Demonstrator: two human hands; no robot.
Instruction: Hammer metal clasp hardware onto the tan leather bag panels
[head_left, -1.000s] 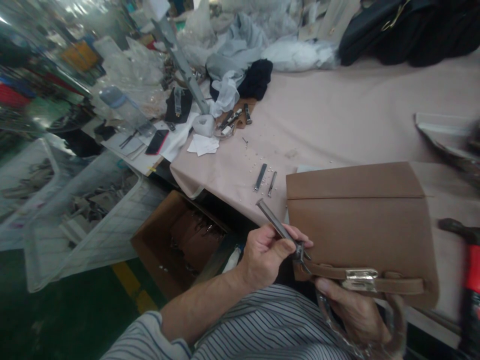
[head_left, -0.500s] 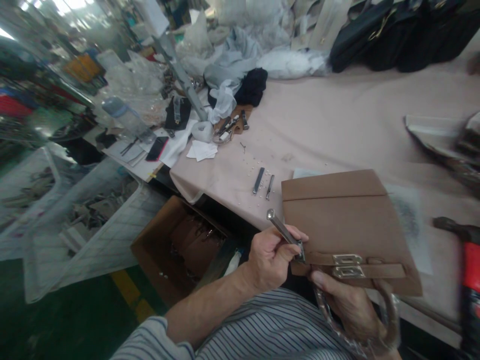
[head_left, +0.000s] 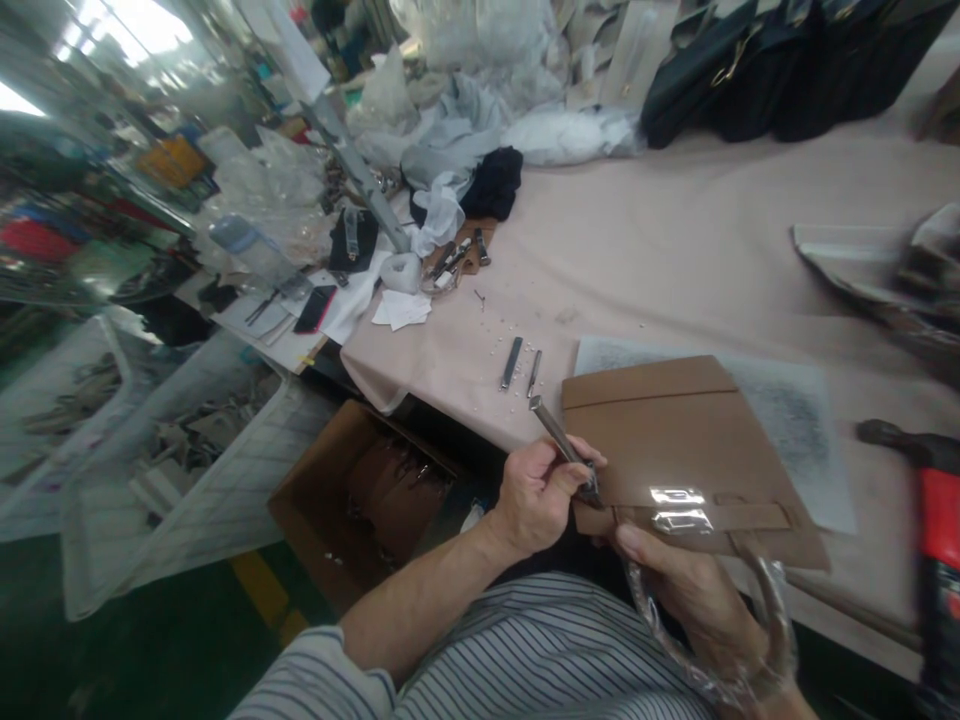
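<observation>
My left hand point(head_left: 541, 498) is closed around a slim metal bar point(head_left: 553, 432), holding it tilted with its lower end at the strap end on the left side of a brown leather handbag point(head_left: 652, 430). The bag lies flat over the table's near edge. Its strap point(head_left: 742, 517) carries two shiny metal clasp plates point(head_left: 681, 508). My right hand point(head_left: 694, 600) grips the bag's lower edge, thumb on top near the strap end, fingers hidden underneath. The plastic-wrapped handle point(head_left: 780, 625) loops around this hand.
Under the bag is a grey-smudged sheet point(head_left: 810, 430). A hammer point(head_left: 937, 510) with a red grip lies at right. Left of the bag are a flat metal bar point(head_left: 511, 363), a thin metal rod point(head_left: 535, 373) and scattered small bits. A carton point(head_left: 315, 520) with brown pieces stands below; black bags point(head_left: 750, 80) stand behind.
The bag has shifted slightly left and toward me, baring more of the smudged sheet. The bar's lower end has moved a little along the strap end. Both hands keep their grip.
</observation>
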